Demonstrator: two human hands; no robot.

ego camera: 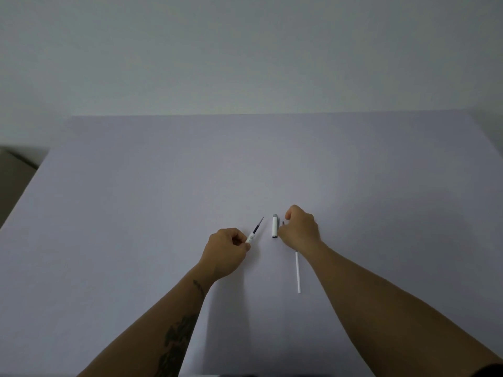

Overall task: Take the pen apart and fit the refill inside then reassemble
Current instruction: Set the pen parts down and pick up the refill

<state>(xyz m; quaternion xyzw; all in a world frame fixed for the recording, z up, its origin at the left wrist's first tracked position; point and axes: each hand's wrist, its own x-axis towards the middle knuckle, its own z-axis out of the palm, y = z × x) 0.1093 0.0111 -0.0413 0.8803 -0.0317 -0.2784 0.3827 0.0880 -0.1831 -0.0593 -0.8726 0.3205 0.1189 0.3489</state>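
My left hand (227, 251) is shut on the white pen barrel (250, 237). A dark refill (258, 227) sticks out of the barrel, pointing up and to the right. The white pen cap (275, 226), with grey ends, lies on the table between my hands. My right hand (300, 227) rests just right of the cap with its fingers curled. A small grey piece (282, 223) shows at its fingertips. A thin white refill tube (297, 270) lies on the table, its upper end hidden under my right wrist.
The pale lilac table (163, 200) reaches to a plain wall at the back. Its left edge runs diagonally down the left side, with a darker floor area (13, 175) beyond it.
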